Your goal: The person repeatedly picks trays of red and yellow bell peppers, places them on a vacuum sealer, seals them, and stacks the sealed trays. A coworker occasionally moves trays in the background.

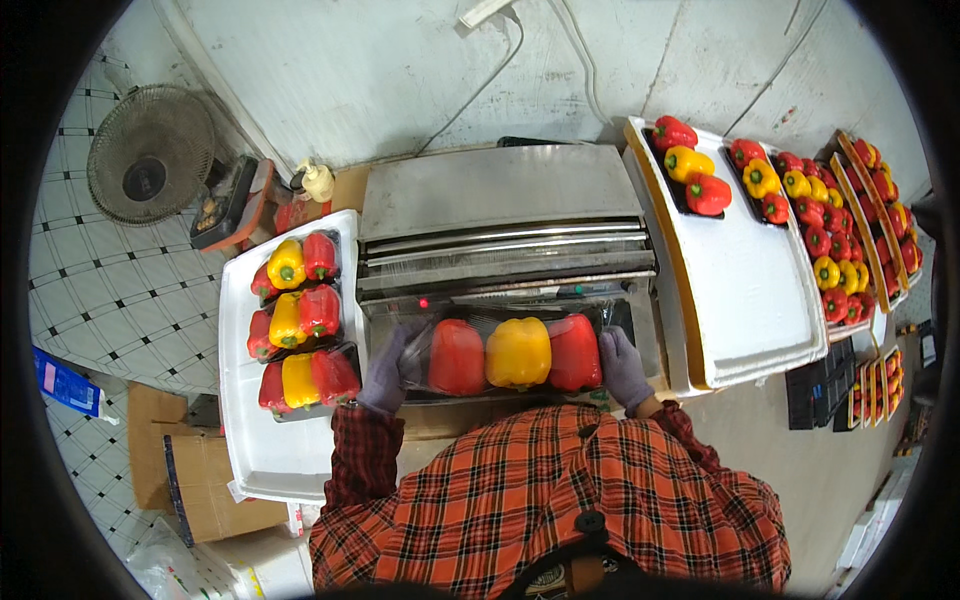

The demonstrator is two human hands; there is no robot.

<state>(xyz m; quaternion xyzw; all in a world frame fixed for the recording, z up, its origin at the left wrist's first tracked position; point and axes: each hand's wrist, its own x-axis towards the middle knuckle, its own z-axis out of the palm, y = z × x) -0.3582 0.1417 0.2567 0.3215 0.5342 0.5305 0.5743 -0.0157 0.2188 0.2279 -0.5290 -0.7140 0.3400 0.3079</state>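
In front of me a black tray with two red bell peppers and one yellow bell pepper (pixel 518 353) lies under clear cling film. My left hand (pixel 388 370), in a purple-grey glove, grips the film at the tray's left end. At the other end my right hand (pixel 624 370), gloved alike, holds the tray and film. Behind the tray stands a metal cling-film wrapping machine (pixel 502 187), its rollers and front bar running crosswise. A red light (pixel 424 303) glows on its front panel. How the fingers sit under the film is partly hidden.
On the left, a white foam box (pixel 255 457) holds wrapped trays of peppers (pixel 307 379). To the right, another foam box (pixel 750 300) carries unwrapped pepper trays (pixel 690 169), with crates of peppers (pixel 825 225) beyond. A fan (pixel 150 154), a pump bottle (pixel 316 182) and cardboard boxes (pixel 225 487) stand at left.
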